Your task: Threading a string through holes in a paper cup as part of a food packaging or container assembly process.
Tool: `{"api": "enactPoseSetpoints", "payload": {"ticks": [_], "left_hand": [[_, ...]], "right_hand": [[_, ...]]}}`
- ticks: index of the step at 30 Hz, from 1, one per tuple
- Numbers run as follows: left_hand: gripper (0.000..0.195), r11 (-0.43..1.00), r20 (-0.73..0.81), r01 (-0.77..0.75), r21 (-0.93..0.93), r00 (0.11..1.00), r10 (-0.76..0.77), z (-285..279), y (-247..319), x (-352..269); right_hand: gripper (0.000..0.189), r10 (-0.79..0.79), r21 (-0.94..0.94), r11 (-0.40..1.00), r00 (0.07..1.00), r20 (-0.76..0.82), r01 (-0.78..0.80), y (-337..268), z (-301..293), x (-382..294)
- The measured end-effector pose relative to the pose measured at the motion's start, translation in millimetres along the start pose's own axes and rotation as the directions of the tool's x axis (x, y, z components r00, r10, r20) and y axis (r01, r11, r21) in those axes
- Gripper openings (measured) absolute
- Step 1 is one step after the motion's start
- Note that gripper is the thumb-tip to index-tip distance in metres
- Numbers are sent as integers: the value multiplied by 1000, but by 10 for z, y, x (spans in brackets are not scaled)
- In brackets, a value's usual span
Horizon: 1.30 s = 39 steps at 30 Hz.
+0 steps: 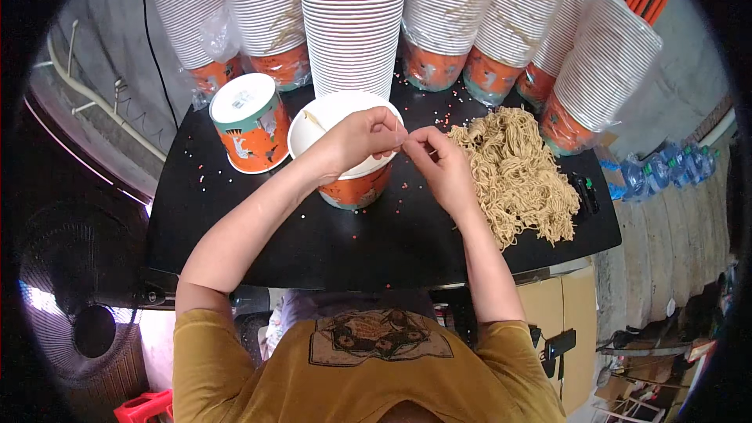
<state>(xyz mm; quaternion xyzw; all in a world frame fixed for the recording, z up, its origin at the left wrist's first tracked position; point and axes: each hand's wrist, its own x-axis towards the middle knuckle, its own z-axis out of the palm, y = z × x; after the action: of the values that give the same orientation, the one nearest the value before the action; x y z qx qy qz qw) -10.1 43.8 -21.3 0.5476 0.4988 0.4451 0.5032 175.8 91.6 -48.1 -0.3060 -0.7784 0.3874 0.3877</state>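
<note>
My left hand reaches across the mouth of a white-lined paper bucket with an orange printed outside. At the bucket's right rim its fingertips meet those of my right hand. Both hands pinch a thin pale strand, mostly hidden by the fingers. A short tan cord lies against the bucket's inner left wall. Close to my right hand, a tangled heap of tan cords covers the right of the black table.
An upside-down orange bucket stands at left. Behind rises a tall bucket stack, flanked by several plastic-wrapped stacks. Small red and white bits are scattered about. Beyond the table are plastic bottles and a fan.
</note>
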Motion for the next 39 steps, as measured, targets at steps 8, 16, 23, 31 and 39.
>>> {"api": "enactPoseSetpoints", "payload": {"ticks": [8, 16, 23, 31, 39], "left_hand": [[14, 999, -18, -29, 16, 999, 29, 50, 108, -27], [18, 999, -22, -10, -35, 1000, 9, 54, 69, 50], [19, 1000, -28, -17, 12, 999, 17, 54, 47, 70], [22, 1000, -17, 16, 15, 1000, -16, 83, 102, 59], [23, 950, -39, -39, 310, 998, 54, 112, 88, 94]], "right_hand": [[16, -4, 99, 995, 998, 66, -2, -5, 7, -5], [19, -14, 156, 988, 998, 53, 6, 117, 59, 34], [16, 49, 237, 970, 997, 54, -61, 139, 33, 67], [15, 106, 302, 947, 994, 33, -111, 193, 29, 61], [10, -277, -248, 938, 955, -110, 243, -55, -94, 97]]}}
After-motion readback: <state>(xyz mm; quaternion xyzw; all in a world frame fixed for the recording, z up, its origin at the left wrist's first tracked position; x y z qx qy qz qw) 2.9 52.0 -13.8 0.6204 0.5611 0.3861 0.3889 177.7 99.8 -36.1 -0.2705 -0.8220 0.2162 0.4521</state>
